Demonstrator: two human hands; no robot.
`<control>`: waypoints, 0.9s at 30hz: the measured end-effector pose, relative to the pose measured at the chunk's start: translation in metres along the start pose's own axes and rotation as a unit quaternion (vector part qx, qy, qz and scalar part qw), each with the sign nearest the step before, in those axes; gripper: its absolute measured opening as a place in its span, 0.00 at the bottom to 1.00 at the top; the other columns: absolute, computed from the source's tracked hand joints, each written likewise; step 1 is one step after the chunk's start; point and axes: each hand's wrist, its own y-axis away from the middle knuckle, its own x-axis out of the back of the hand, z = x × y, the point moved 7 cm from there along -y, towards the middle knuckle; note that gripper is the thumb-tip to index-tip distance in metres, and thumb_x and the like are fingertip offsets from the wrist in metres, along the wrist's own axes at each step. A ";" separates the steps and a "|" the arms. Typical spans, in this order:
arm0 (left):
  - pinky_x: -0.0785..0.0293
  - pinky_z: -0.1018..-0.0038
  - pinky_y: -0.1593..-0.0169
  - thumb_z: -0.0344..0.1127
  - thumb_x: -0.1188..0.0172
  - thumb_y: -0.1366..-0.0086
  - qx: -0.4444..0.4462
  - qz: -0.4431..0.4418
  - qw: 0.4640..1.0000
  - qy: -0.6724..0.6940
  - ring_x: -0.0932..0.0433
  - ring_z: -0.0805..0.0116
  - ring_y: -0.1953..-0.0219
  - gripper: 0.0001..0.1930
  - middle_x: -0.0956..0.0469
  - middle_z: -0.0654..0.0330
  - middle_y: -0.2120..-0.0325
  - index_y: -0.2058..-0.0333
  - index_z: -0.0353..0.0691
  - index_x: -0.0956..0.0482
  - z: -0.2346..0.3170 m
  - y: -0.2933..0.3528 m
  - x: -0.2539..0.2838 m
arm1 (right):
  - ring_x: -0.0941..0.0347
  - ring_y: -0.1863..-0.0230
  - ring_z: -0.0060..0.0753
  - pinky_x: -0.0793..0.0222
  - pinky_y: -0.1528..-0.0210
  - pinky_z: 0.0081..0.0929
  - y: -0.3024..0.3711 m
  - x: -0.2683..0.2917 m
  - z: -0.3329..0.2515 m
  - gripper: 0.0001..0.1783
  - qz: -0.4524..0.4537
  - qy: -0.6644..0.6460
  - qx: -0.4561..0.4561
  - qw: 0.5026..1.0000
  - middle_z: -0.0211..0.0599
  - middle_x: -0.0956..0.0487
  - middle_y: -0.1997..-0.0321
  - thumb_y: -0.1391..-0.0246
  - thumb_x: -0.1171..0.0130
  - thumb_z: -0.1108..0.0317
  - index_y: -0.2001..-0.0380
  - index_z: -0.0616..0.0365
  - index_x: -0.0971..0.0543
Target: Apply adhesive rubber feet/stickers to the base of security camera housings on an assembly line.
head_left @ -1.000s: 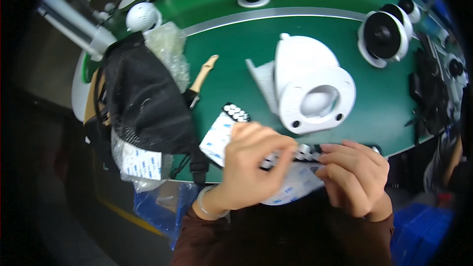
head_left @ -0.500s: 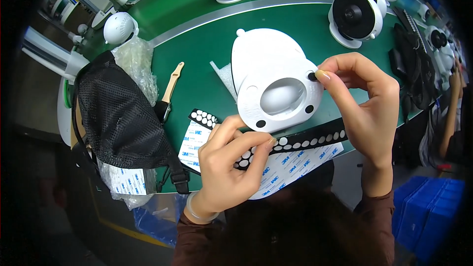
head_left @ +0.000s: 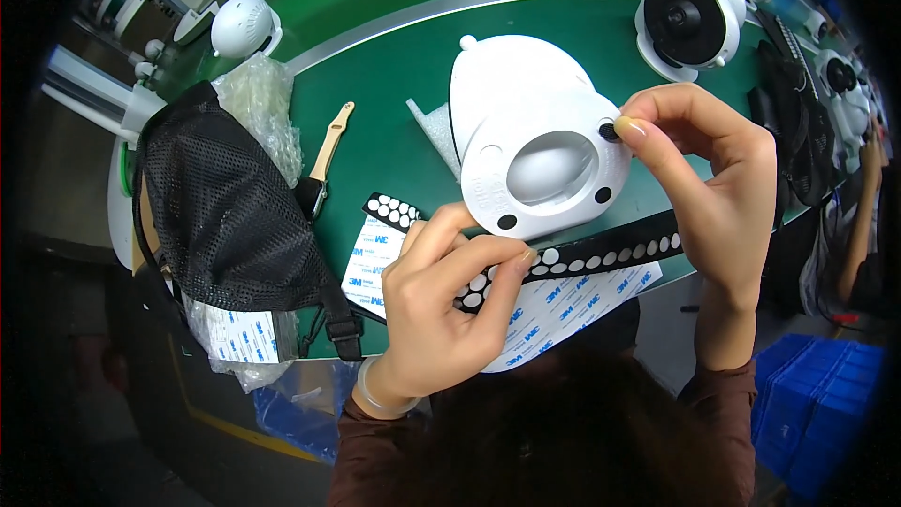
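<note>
Green tabletop [head_left: 375, 84] carries a black mesh bag [head_left: 225, 216] at the left, over a clear plastic bag of white label sheets [head_left: 239, 338]. At centre lies a white round housing [head_left: 540, 145], base up. Left hand [head_left: 441, 310] has fingers closed on a black strip of round pads [head_left: 601, 253]. Right hand [head_left: 713, 178] fingers pinch a small black pad [head_left: 609, 131] against the housing's rim.

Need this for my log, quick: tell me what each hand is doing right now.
Left hand: closed, holding the black pad sheet.
Right hand: fingertips pressing a black round pad onto the white housing.
</note>
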 end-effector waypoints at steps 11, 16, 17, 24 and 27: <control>0.37 0.79 0.74 0.22 0.37 0.56 0.001 -0.001 1.000 -0.007 0.32 0.70 0.78 0.06 0.24 0.58 0.71 0.76 0.36 0.21 -0.001 0.000 0.000 | 0.28 0.73 0.17 0.32 0.67 0.14 0.003 -0.002 -0.007 0.03 0.046 0.098 0.053 0.993 0.31 0.23 0.74 0.55 0.41 0.76 0.76 0.64 0.24; 0.37 0.78 0.74 0.22 0.37 0.57 -0.007 0.004 1.000 -0.024 0.33 0.71 0.79 0.06 0.24 0.58 0.69 0.76 0.37 0.21 0.006 0.001 0.002 | 0.27 0.73 0.18 0.34 0.72 0.11 0.004 0.003 -0.008 0.07 0.053 0.117 0.044 0.991 0.33 0.23 0.74 0.55 0.40 0.77 0.70 0.64 0.26; 0.37 0.78 0.74 0.22 0.37 0.57 0.009 0.026 0.998 -0.058 0.34 0.71 0.80 0.07 0.24 0.58 0.68 0.76 0.38 0.21 0.010 0.003 0.007 | 0.27 0.73 0.18 0.34 0.73 0.11 0.004 0.007 -0.004 0.09 0.066 0.097 0.014 0.993 0.34 0.23 0.74 0.55 0.40 0.77 0.68 0.64 0.27; 0.40 0.77 0.71 0.23 0.38 0.59 -0.004 0.011 0.998 -0.070 0.32 0.70 0.79 0.07 0.25 0.62 0.76 0.76 0.39 0.20 0.015 0.010 0.022 | 0.25 0.73 0.33 0.31 0.72 0.21 0.044 -0.023 -0.033 0.11 -0.157 0.060 0.139 0.976 0.40 0.23 0.72 0.64 0.41 0.82 0.71 0.63 0.22; 0.40 0.77 0.71 0.23 0.37 0.59 -0.030 -0.014 0.997 -0.065 0.31 0.68 0.80 0.08 0.26 0.62 0.80 0.76 0.38 0.21 0.024 0.005 0.017 | 0.27 0.76 0.36 0.32 0.75 0.25 0.047 -0.029 -0.025 0.11 -0.157 0.041 0.142 0.977 0.39 0.25 0.76 0.64 0.39 0.81 0.71 0.62 0.23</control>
